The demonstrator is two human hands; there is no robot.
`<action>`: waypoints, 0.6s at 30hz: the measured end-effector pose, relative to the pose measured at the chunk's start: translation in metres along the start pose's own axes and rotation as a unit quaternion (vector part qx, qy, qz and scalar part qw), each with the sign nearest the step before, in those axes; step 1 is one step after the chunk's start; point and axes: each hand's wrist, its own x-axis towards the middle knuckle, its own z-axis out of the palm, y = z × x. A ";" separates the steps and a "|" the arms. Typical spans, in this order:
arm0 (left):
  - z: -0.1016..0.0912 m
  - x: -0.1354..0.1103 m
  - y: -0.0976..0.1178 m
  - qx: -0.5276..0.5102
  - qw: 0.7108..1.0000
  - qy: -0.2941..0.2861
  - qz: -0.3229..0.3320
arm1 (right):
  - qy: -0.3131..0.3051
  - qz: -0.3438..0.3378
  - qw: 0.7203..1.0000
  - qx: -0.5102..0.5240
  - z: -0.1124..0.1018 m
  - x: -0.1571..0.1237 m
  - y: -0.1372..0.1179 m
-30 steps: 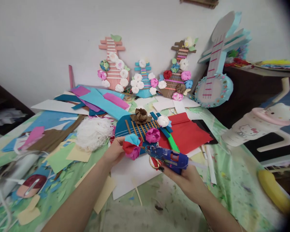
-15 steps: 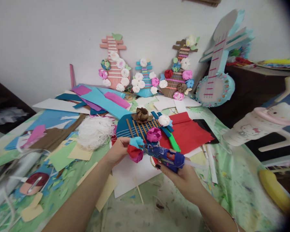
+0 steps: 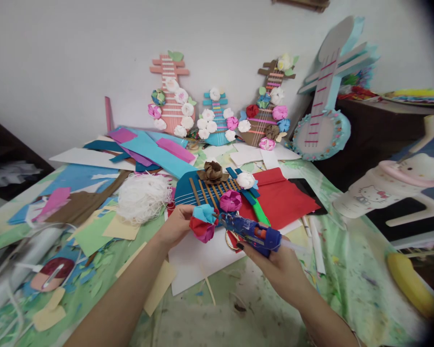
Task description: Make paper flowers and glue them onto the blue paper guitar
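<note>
Between the fingers of my left hand (image 3: 177, 224) is a crepe paper flower (image 3: 203, 225), light blue on top with red and magenta below. My right hand (image 3: 278, 265) is wrapped round a blue hot glue gun (image 3: 253, 234). The gun's nozzle points left, close to the flower; whether it touches is hard to make out. Just behind them lies a dark blue paper lute (image 3: 186, 190) with white strings and brown strips. On it sit a brown paper flower (image 3: 213, 172), a magenta one (image 3: 230, 200) and a white one (image 3: 246, 180).
A heap of white string (image 3: 143, 197) and paper scraps lie to the left. Red crepe paper (image 3: 287, 200) and a green cutter (image 3: 262, 214) are right of the lute. Several decorated lutes lean against the wall. A white tumbler (image 3: 379, 188) stands at the right, near a yellow object (image 3: 412, 284).
The glue gun and my right hand have shifted slightly right and down. My left hand stays nearly still with the flower.
</note>
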 end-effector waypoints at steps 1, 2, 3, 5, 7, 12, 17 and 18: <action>0.000 0.000 0.000 0.000 1.000 0.001 -0.001 | -0.001 0.002 1.000 -0.003 -0.001 -0.001 -0.001; 0.000 0.000 -0.001 -0.001 1.000 0.002 -0.002 | -0.002 0.003 1.000 -0.005 -0.001 -0.001 -0.002; 0.000 0.000 -0.001 -0.002 1.000 0.002 -0.002 | 0.000 0.004 1.000 -0.006 -0.001 -0.002 -0.003; 0.000 -0.001 0.000 -0.003 1.000 0.001 -0.007 | -0.004 0.002 1.000 -0.004 -0.001 -0.003 -0.006; 0.001 -0.001 0.001 -0.005 1.000 0.000 -0.011 | -0.014 -0.005 1.000 -0.001 0.000 -0.004 -0.008; 0.003 -0.002 0.004 0.000 1.000 -0.009 -0.015 | 0.000 -0.004 1.000 -0.001 0.002 -0.003 -0.008; 0.004 -0.001 0.004 0.003 1.000 -0.015 -0.013 | 0.009 -0.005 1.000 0.007 0.004 -0.002 -0.006; 0.004 -0.001 0.004 0.001 1.000 -0.016 -0.015 | 0.004 -0.009 1.000 0.005 0.004 -0.003 -0.006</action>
